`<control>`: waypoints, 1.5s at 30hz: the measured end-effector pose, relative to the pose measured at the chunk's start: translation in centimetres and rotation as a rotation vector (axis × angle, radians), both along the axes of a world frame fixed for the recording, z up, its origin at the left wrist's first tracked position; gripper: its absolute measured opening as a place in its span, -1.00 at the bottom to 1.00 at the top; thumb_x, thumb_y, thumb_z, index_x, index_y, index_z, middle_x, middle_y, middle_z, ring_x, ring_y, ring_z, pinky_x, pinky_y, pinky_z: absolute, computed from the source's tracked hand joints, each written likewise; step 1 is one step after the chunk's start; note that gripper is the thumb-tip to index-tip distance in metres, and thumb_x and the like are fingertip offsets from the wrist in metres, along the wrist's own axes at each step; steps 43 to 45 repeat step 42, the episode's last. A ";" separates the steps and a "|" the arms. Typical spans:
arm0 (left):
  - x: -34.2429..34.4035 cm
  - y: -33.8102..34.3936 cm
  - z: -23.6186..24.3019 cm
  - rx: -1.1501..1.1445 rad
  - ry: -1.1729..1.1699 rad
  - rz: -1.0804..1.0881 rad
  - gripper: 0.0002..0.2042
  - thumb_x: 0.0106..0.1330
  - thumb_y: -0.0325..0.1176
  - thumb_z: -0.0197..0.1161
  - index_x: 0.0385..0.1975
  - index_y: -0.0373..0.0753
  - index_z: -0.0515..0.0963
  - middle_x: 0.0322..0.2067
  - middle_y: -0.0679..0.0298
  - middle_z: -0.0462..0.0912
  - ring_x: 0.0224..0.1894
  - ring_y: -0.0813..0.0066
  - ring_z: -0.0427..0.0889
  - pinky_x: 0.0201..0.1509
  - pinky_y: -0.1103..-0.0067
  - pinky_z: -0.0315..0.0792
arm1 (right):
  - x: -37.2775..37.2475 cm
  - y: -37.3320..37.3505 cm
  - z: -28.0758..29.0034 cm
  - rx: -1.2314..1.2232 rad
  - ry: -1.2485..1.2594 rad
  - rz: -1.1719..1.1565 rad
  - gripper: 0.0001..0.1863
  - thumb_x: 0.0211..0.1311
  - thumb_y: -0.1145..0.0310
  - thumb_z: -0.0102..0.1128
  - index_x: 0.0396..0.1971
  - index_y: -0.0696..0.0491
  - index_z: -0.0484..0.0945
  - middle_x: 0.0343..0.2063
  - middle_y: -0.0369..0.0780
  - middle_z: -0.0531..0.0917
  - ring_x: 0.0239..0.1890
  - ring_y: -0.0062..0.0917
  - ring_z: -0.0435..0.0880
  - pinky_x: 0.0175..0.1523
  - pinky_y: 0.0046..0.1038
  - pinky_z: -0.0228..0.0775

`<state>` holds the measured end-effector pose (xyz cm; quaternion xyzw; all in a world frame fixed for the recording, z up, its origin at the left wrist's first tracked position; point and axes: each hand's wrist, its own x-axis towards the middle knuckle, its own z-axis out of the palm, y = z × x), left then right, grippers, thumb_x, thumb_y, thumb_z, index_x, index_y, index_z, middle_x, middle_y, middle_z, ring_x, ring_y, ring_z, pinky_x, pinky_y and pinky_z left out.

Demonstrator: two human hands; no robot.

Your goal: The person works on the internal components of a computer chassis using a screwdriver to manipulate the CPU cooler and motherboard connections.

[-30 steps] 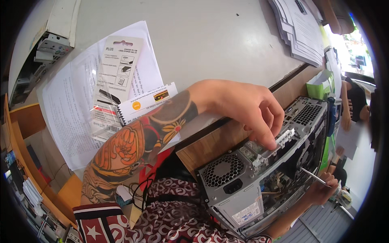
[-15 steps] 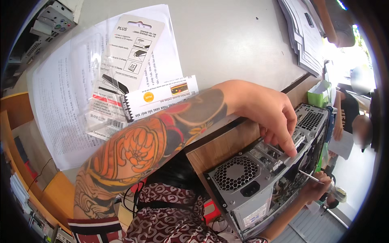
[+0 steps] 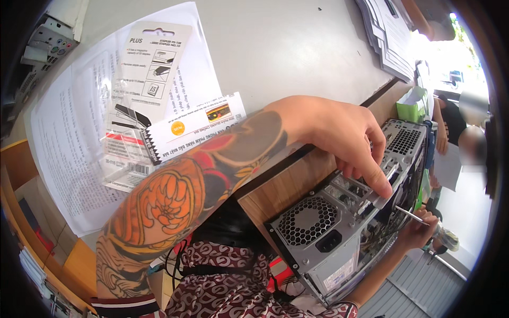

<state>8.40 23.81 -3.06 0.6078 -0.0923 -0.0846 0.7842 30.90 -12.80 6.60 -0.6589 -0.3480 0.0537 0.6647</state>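
A grey desktop computer case (image 3: 310, 252) lies with its rear panel facing up and one side open, showing boards inside. My left hand (image 3: 347, 135), on a tattooed forearm, reaches across from the lower left. Its fingers are curled and its thumb presses a metal slot bracket (image 3: 380, 201) at the open edge. Beyond that edge, my right hand (image 3: 421, 229) grips a thin silvery rod (image 3: 408, 213) that looks like a screwdriver shaft. The rod's tip points toward the opening near my left thumb. Its handle end is hidden in the fist.
A clear stapler package (image 3: 151, 85) and a paper sleeve (image 3: 199, 124) lie on printed sheets (image 3: 63, 153) at left. More papers (image 3: 379, 37) stand at the desk's far edge, beside a green box (image 3: 412, 105). Another computer (image 3: 50, 42) sits upper left. Other people are at right.
The view has shifted slightly. My left thumb has slid a little to the right along the case edge, over the slot bracket. My right hand has risen slightly with the rod.
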 end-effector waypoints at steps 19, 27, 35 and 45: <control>-0.1 -0.3 0.9 0.028 0.013 0.004 -0.64 0.08 -0.12 0.49 -0.35 -0.27 0.58 -0.44 0.29 0.65 -0.31 0.58 0.58 -0.14 0.63 0.39 | 1.3 -1.7 1.5 0.124 -0.131 -0.059 -0.60 0.50 0.25 -0.17 -0.58 0.10 0.34 -0.68 -0.33 0.18 -0.60 -0.66 0.03 -0.42 -0.52 -0.10; 1.5 -0.8 0.0 -0.003 0.035 -0.068 -0.49 0.01 -0.06 0.51 -0.18 -0.27 0.51 -0.25 0.33 0.63 -0.18 0.57 0.58 -0.03 0.64 0.41 | 1.5 -6.3 5.1 0.254 -0.233 -0.182 -0.64 0.43 0.25 -0.06 -0.62 0.01 0.37 -0.70 -0.36 0.12 -0.60 -0.64 0.05 -0.36 -0.49 -0.07; 0.0 -0.9 0.3 0.168 0.181 0.197 -0.05 -0.15 0.33 0.47 0.12 -0.32 0.41 -0.17 0.16 0.62 -0.15 0.34 0.67 -0.08 0.44 0.62 | -5.4 -14.8 3.4 0.286 -0.250 -0.437 -0.58 0.44 0.23 -0.03 -0.63 0.13 0.45 -0.73 -0.30 0.29 -0.69 -0.66 0.12 -0.50 -0.55 -0.10; 2.0 2.8 0.1 0.415 -0.057 0.256 -0.10 0.06 0.25 0.36 0.27 -0.28 0.24 0.04 0.04 0.52 0.05 0.16 0.57 0.12 0.24 0.50 | -14.0 -21.9 -2.8 0.430 -0.199 -0.844 -0.62 0.37 0.19 0.13 -0.59 0.12 0.49 -0.68 -0.26 0.45 -0.70 -0.67 0.24 -0.49 -0.63 0.05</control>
